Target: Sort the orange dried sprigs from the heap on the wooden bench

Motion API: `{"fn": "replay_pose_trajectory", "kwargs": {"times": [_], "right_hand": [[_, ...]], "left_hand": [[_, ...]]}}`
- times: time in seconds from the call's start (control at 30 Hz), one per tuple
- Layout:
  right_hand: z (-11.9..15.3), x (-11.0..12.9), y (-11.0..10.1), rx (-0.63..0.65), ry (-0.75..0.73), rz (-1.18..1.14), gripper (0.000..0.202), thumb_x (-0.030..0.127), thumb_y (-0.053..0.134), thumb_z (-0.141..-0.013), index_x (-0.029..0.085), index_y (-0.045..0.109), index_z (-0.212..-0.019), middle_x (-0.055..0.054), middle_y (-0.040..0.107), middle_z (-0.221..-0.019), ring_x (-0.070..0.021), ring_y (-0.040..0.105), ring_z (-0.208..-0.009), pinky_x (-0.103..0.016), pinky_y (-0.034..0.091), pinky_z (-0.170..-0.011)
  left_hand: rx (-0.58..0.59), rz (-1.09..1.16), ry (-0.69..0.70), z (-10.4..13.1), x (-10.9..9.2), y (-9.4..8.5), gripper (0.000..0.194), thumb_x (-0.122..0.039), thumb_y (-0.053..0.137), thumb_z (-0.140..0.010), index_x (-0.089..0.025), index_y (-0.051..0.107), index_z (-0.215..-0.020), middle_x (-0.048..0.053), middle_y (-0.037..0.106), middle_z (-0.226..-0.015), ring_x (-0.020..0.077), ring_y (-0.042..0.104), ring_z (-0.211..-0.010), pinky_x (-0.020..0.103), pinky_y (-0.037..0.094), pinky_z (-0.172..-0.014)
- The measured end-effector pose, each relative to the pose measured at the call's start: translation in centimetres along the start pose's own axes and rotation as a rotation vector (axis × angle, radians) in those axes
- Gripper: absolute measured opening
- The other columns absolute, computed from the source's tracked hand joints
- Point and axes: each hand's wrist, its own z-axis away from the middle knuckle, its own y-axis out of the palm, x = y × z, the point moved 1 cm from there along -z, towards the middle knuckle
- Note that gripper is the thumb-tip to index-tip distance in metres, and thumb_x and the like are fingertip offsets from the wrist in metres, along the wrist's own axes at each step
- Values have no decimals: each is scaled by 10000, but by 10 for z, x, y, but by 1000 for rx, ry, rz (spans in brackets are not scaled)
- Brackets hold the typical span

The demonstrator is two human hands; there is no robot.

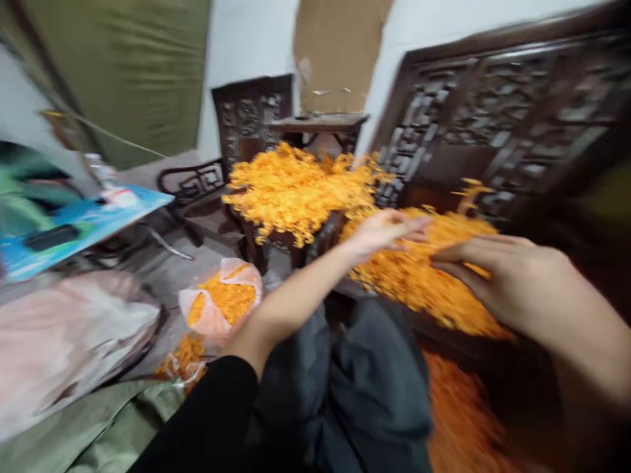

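Blurred by motion, my left hand reaches over the front edge of a pile of orange, curly pieces spread on a dark wooden seat. To its right, my right hand hovers over the same pile, thumb and fingers drawn near each other; whether anything small is between them is too blurred to tell. One orange strand stands up at the back of the pile. Another orange heap lies farther back, beside this pile.
A pink bag with orange pieces stands on the floor at left. A blue table holds a dark phone. Carved wooden chair backs line the wall. More orange pieces lie at lower right. Pale sacks fill the lower left.
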Motion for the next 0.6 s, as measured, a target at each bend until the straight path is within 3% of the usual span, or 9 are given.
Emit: {"fn": "replay_pose_trajectory", "kwargs": {"times": [0.1, 0.2, 0.3, 0.47, 0.53, 0.6], "right_hand": [[28, 2, -40, -11, 184, 185, 362, 594, 675, -852, 237, 732, -855, -105, 714, -852, -273, 666, -877, -410, 487, -753], [49, -13, -66, 29, 313, 356, 374, 585, 715, -826, 215, 707, -773, -87, 682, -782, -238, 637, -784, -367, 471, -701], [75, -40, -81, 148, 353, 486, 402, 562, 731, -816, 205, 643, -654, -54, 622, -704, -186, 562, -664, -332, 417, -646], [142, -82, -80, 168, 522, 610, 446, 519, 632, -898, 209, 510, -602, -22, 558, -652, -143, 477, -591, -298, 364, -606], [171, -96, -71, 252, 622, 722, 432, 492, 560, -945, 206, 513, -626, -29, 570, -662, -144, 485, -597, -290, 358, -602], [196, -109, -59, 352, 699, 834, 425, 444, 482, -986, 193, 551, -649, -57, 613, -716, -151, 518, -632, -288, 361, -621]], "left_hand": [[26, -131, 33, 3, -1, -2, 535, -434, 890, -649, -199, 567, -1006, 91, 724, -1029, 207, 703, -979, 318, 523, -851], [88, -293, 2, -4, 5, -9, 472, -385, 872, -701, -181, 607, -1035, 112, 729, -1005, 226, 711, -978, 306, 544, -824], [-45, -411, 52, -7, 9, -14, 375, -405, 813, -784, -169, 614, -996, 93, 710, -931, 195, 712, -921, 284, 556, -794], [-53, -428, -3, -8, 7, -21, 370, -422, 595, -960, -125, 530, -1169, 79, 669, -1075, 187, 696, -1039, 328, 532, -885], [-76, -471, -3, -11, 7, -29, 377, -379, 330, -1048, -90, 463, -1251, 57, 645, -1108, 173, 672, -1098, 385, 480, -935], [-56, -526, 47, -15, 9, -39, 508, -292, 45, -1038, -55, 397, -1317, 46, 632, -1129, 132, 650, -1106, 449, 418, -960]]}}
